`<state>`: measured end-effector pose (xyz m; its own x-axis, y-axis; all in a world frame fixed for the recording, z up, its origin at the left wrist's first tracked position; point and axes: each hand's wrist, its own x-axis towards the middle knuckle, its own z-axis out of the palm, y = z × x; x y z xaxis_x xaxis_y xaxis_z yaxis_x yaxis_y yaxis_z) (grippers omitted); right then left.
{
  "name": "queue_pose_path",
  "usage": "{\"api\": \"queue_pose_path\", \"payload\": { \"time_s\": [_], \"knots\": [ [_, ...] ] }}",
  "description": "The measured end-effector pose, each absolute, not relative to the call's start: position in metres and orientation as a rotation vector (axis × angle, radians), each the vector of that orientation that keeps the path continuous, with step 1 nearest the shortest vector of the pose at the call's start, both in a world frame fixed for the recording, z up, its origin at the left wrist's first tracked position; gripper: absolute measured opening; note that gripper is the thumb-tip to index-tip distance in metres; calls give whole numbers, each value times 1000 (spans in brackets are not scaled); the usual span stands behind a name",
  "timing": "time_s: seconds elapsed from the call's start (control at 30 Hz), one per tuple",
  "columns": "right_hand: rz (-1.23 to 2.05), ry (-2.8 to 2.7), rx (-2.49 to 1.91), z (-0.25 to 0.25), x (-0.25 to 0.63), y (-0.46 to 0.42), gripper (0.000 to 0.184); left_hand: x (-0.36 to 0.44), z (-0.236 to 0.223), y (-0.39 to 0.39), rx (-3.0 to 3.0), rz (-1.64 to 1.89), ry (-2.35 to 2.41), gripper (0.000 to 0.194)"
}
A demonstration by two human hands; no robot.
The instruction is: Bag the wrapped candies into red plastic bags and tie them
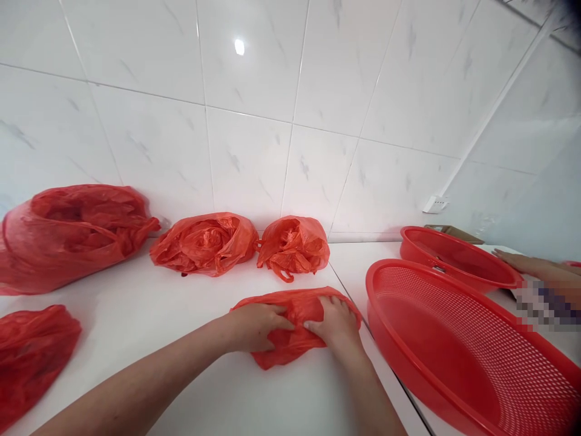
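Observation:
A crumpled red plastic bag (295, 306) lies on the white table in front of me, its mouth spread between my two hands. My left hand (254, 327) grips its left side, with the fingers reaching into the folds. On the right side, my right hand (334, 324) has its fingers curled over the bag and its thumb pointing inward. Whatever the bag contains is hidden by the plastic.
Along the wall stand a large red bag (82, 236) and two smaller bunched bags (206, 242) (295, 242). Another red bag (34, 357) lies at left. Red baskets (445, 363) (458, 254) stand at right. Another person's hand (521, 263) is beside the far basket.

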<state>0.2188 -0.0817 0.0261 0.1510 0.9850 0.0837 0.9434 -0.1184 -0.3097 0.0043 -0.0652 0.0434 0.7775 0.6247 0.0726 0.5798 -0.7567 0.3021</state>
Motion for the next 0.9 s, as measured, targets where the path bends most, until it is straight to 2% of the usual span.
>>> {"api": "queue_pose_path", "payload": {
  "time_s": [0.07,0.23,0.27,0.37,0.47,0.57,0.63,0.7,0.77,0.9],
  "knots": [
    [148,-1826,-2030,31,216,-86,32,5,52,-67,2688,289,924,42],
    [92,-1902,-1862,33,196,-94,24,9,62,-67,2806,429,1060,28],
    [137,-1985,-1833,31,193,-94,29,9,60,-64,2862,429,1119,28],
    [370,-2162,-1858,24,193,-95,59,6,50,-52,2908,354,1423,38],
    [539,-2170,-1892,20,201,-96,66,-2,41,-39,2763,357,1609,45],
    [589,-2149,-1840,23,207,-96,66,-10,38,-36,2591,557,1520,25],
    [597,-2103,-1785,28,206,-96,64,-16,36,-42,2460,827,1433,16],
    [536,-2043,-1683,33,202,-98,57,-22,31,-51,2292,1153,1424,21],
    [445,-2022,-1587,36,197,-99,46,-30,23,-61,2086,1384,1491,37],
    [433,-2133,-1559,34,192,-98,36,-43,9,-67,1698,1233,1542,62]
  ]
}}
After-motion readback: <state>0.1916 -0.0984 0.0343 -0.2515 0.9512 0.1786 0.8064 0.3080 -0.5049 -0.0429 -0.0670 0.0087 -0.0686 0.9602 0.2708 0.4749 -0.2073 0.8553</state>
